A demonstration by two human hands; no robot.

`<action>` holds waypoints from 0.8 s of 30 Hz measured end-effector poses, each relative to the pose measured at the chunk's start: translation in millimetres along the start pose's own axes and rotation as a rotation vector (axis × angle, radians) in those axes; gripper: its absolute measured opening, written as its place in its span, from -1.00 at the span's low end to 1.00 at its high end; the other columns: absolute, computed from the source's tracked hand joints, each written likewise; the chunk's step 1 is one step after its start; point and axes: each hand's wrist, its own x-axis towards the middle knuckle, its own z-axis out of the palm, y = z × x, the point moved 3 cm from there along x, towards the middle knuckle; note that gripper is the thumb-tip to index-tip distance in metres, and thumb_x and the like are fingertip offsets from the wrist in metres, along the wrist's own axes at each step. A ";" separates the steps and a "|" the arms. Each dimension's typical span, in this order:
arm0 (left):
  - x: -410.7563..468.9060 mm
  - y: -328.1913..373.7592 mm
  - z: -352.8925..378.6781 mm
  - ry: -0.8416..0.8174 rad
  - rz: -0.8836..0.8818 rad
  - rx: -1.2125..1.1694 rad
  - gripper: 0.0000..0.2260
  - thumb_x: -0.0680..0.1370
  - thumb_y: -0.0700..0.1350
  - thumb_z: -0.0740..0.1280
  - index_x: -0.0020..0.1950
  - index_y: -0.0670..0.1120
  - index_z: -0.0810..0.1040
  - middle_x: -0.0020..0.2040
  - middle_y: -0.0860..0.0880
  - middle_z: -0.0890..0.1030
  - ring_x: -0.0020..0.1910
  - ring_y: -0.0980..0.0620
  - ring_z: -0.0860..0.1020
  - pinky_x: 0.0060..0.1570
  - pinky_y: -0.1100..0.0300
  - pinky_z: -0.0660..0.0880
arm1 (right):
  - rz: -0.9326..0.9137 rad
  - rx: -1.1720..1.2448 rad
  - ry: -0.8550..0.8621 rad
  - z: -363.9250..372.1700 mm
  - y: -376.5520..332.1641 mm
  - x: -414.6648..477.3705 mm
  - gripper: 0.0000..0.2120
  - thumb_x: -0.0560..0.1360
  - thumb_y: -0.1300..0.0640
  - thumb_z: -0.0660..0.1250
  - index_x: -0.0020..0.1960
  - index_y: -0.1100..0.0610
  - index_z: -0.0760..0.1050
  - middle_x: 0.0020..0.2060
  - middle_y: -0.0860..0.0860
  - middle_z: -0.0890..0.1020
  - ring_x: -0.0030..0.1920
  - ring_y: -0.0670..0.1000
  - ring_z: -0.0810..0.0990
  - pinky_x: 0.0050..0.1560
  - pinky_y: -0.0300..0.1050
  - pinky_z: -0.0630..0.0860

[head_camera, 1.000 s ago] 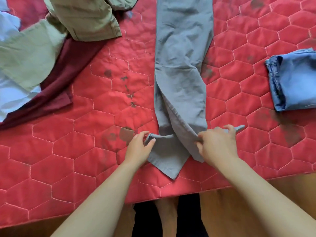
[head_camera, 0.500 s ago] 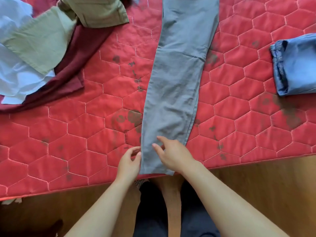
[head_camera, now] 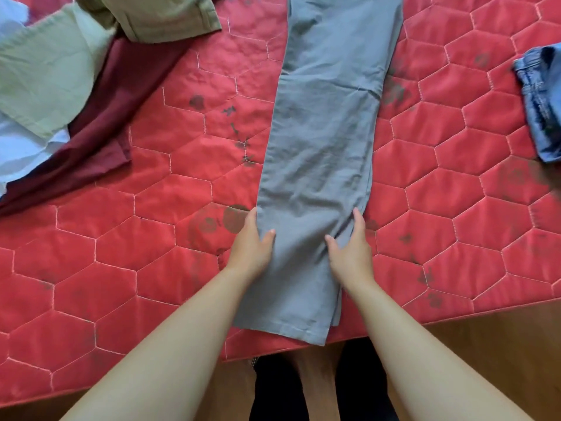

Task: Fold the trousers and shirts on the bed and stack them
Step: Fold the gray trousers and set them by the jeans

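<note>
Grey trousers (head_camera: 328, 123) lie lengthwise down the middle of the red quilted bed (head_camera: 151, 232), one leg laid over the other, hems at the near edge. My left hand (head_camera: 253, 241) rests flat against the left edge of the legs, thumb on the cloth. My right hand (head_camera: 350, 244) lies flat on the right edge, fingers straight. Folded blue jeans (head_camera: 543, 98) sit at the right edge of view. At the upper left a heap holds olive-green garments (head_camera: 45, 74), a maroon garment (head_camera: 118, 117) and a light blue-white one (head_camera: 21, 147).
The bed's near edge runs across the bottom, with wooden floor (head_camera: 485, 344) beyond it and my own legs (head_camera: 318, 387) below the trouser hems. Dark stains mark the quilt beside the trousers.
The twisted trouser hems have been straightened and laid flat. Both hands moved from pinching the hem ends to lying flat on the two side edges, higher up the legs.
</note>
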 end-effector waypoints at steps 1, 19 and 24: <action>-2.7 0.0 2.6 0.006 -0.008 -0.014 -0.51 0.55 -0.21 0.27 0.45 -0.10 0.22 0.34 -0.05 0.45 0.30 -0.02 0.42 0.04 0.41 0.22 | -0.022 0.045 0.001 -1.8 0.0 -1.6 -0.31 0.50 0.17 0.33 0.51 -0.02 0.05 0.31 0.15 0.45 0.25 0.17 0.44 0.10 -0.17 0.31; 118.7 129.7 -1.4 0.123 0.119 0.172 -0.54 0.53 -0.11 0.29 0.39 -0.19 0.30 0.29 -0.19 0.39 0.29 -0.07 0.36 0.24 0.26 0.18 | -0.260 -0.079 0.036 -92.0 -73.7 158.0 -0.53 0.53 0.10 0.27 0.40 0.17 0.30 0.27 0.17 0.37 0.26 0.07 0.39 0.18 -0.40 0.16; 200.5 168.9 11.3 0.253 0.145 0.248 -0.51 0.56 -0.08 0.24 0.46 -0.15 0.22 0.37 -0.17 0.29 0.35 -0.13 0.28 0.34 0.12 0.16 | -0.222 0.008 0.133 -99.2 -105.2 252.2 -0.52 0.53 0.11 0.25 0.41 0.18 0.27 0.28 0.20 0.34 0.27 0.14 0.38 0.33 -0.10 0.26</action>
